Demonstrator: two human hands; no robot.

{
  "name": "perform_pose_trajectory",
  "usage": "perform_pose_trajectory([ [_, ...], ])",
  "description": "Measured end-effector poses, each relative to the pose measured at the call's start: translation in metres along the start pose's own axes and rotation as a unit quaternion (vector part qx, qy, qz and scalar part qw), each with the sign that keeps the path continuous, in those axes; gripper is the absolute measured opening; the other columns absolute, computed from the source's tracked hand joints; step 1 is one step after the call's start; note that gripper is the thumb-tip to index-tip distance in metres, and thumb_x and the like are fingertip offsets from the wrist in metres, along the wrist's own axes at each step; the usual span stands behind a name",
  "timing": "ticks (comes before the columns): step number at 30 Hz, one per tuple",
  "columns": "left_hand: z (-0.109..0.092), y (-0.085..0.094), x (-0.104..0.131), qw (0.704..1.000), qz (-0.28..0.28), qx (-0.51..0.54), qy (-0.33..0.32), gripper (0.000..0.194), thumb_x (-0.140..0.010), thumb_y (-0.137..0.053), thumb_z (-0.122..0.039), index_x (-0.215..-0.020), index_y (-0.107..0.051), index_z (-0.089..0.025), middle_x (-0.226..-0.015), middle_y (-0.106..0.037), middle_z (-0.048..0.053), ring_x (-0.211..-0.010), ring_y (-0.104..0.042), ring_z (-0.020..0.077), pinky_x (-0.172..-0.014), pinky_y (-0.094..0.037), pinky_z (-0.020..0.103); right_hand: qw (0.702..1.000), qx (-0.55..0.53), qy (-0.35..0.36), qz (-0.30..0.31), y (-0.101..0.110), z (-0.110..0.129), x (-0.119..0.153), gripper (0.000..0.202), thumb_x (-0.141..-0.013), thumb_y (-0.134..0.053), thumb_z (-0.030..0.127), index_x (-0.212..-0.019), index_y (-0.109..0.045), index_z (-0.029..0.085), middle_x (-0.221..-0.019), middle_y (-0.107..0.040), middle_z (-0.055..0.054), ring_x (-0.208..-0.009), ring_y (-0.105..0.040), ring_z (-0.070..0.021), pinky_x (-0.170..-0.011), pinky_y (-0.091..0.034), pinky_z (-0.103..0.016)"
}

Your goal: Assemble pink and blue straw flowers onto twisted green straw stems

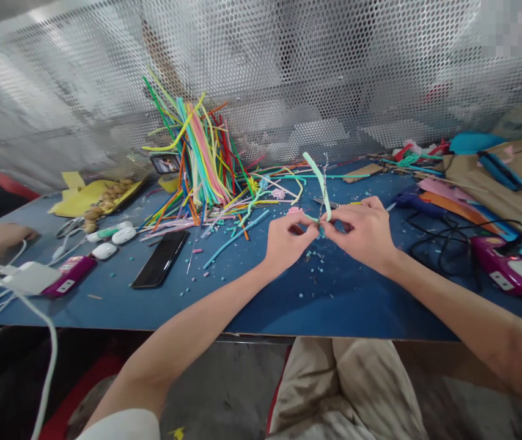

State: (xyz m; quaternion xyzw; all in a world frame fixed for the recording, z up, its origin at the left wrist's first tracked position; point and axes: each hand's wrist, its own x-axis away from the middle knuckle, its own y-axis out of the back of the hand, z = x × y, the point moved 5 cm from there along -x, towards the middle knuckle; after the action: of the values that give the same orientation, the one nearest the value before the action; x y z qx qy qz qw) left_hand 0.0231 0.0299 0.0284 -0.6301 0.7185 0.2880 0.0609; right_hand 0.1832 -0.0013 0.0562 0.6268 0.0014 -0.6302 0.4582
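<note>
Beige trousers (348, 385) lie near, while left hand (288, 239) and right hand (362, 233) fingers pinch a pale-green pipe cleaner (321, 180) rising above them.

Perforated, shiny metal behind a matt blue tabletop (252, 305); glossy black phone (161, 260); fuzzy, perhaps chenille, stems (206, 165).

White sleeve (121, 426) cut off, small screen (165, 163) indistinct

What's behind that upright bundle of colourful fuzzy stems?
A perforated metal panel stands behind the bundle; whatever lies directly behind its dense middle is covered and can't be seen.
</note>
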Motion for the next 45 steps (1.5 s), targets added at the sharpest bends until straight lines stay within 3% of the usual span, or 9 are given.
perform_pose_trajectory([
  [6,-0.008,0.004,-0.001,0.990,-0.001,-0.123,-0.072,0.009,-0.080,-0.067,-0.025,-0.077,-0.074,-0.020,-0.073,-0.071,-0.001,-0.056,-0.055,0.0082,-0.060,-0.045,0.022,0.998,-0.017,-0.037,0.043,-0.001,-0.006,-0.002,0.015,-0.087,-0.064,0.027,-0.074,-0.073,0.025,-0.064,-0.071,0.006,-0.057,-0.058,-0.0119,-0.074,-0.029,-0.036],
  [12,-0.020,0.005,-0.002,0.979,-0.006,-0.157,-0.127,0.004,-0.076,-0.066,-0.019,-0.073,-0.068,-0.018,-0.077,-0.069,-0.001,-0.055,-0.054,0.0069,-0.059,-0.045,0.021,1.000,0.014,-0.007,0.007,0.005,0.001,-0.003,0.017,-0.086,-0.064,0.025,-0.071,-0.072,0.024,-0.063,-0.071,0.004,-0.059,-0.061,-0.0131,-0.075,-0.029,-0.035],
  [16,-0.011,0.000,-0.001,1.000,0.009,-0.006,-0.029,0.009,-0.081,-0.064,-0.023,-0.074,-0.064,-0.018,-0.071,-0.063,-0.003,-0.050,-0.053,0.0062,-0.048,-0.043,0.018,1.000,0.017,0.016,-0.020,0.011,0.006,-0.003,0.015,-0.086,-0.065,0.024,-0.072,-0.072,0.023,-0.069,-0.075,0.003,-0.060,-0.064,-0.0129,-0.075,-0.029,-0.036],
  [18,-0.005,-0.004,0.001,0.996,0.015,0.083,0.028,0.011,-0.082,-0.065,-0.026,-0.075,-0.063,-0.017,-0.069,-0.061,-0.004,-0.044,-0.051,0.0051,-0.042,-0.041,0.018,0.999,0.020,0.025,-0.024,0.012,0.007,-0.003,0.015,-0.086,-0.065,0.024,-0.073,-0.072,0.023,-0.070,-0.075,0.004,-0.062,-0.065,-0.0130,-0.076,-0.029,-0.036],
  [21,-0.003,-0.006,0.002,0.986,0.020,0.157,0.057,0.012,-0.081,-0.066,-0.025,-0.073,-0.063,-0.016,-0.071,-0.061,-0.003,-0.043,-0.051,0.0046,-0.041,-0.043,0.018,0.998,0.031,0.033,-0.032,0.012,0.007,-0.003,0.016,-0.088,-0.063,0.025,-0.074,-0.071,0.024,-0.071,-0.075,0.005,-0.063,-0.066,-0.0133,-0.078,-0.029,-0.036],
  [32,0.003,-0.007,0.002,0.979,0.028,0.170,0.110,0.011,-0.076,-0.063,-0.023,-0.067,-0.062,-0.016,-0.067,-0.062,-0.003,-0.045,-0.050,0.0047,-0.044,-0.043,0.019,0.999,0.038,0.019,0.006,0.012,0.007,-0.003,0.019,-0.091,-0.060,0.027,-0.076,-0.071,0.026,-0.075,-0.077,0.004,-0.067,-0.066,-0.0159,-0.080,-0.030,-0.039],
  [37,0.018,0.002,0.002,0.970,-0.009,0.196,0.144,0.012,-0.075,-0.059,-0.022,-0.064,-0.056,-0.017,-0.061,-0.054,-0.004,-0.046,-0.046,0.0042,-0.046,-0.039,0.019,0.990,0.094,-0.049,-0.095,0.036,-0.033,-0.011,0.021,-0.090,-0.063,0.035,-0.078,-0.075,0.022,-0.065,-0.072,-0.002,-0.057,-0.058,-0.0165,-0.079,-0.033,-0.041],
  [41,0.016,0.008,-0.002,0.978,-0.014,0.180,0.106,0.012,-0.080,-0.056,-0.026,-0.070,-0.050,-0.020,-0.062,-0.051,-0.005,-0.046,-0.044,0.0054,-0.047,-0.035,0.021,0.990,0.082,-0.072,-0.086,0.035,-0.056,-0.013,0.021,-0.090,-0.064,0.038,-0.080,-0.075,0.023,-0.063,-0.070,0.000,-0.055,-0.057,-0.0157,-0.080,-0.034,-0.040],
  [45,0.015,0.008,-0.004,0.986,-0.005,0.150,0.069,0.024,-0.090,-0.047,-0.030,-0.069,-0.039,-0.021,-0.057,-0.036,-0.006,-0.047,-0.037,0.0078,-0.047,-0.029,0.023,0.995,0.021,-0.080,-0.058,0.024,-0.050,-0.010,0.016,-0.089,-0.065,0.035,-0.084,-0.075,0.024,-0.071,-0.073,0.000,-0.057,-0.058,-0.0161,-0.079,-0.036,-0.040],
])
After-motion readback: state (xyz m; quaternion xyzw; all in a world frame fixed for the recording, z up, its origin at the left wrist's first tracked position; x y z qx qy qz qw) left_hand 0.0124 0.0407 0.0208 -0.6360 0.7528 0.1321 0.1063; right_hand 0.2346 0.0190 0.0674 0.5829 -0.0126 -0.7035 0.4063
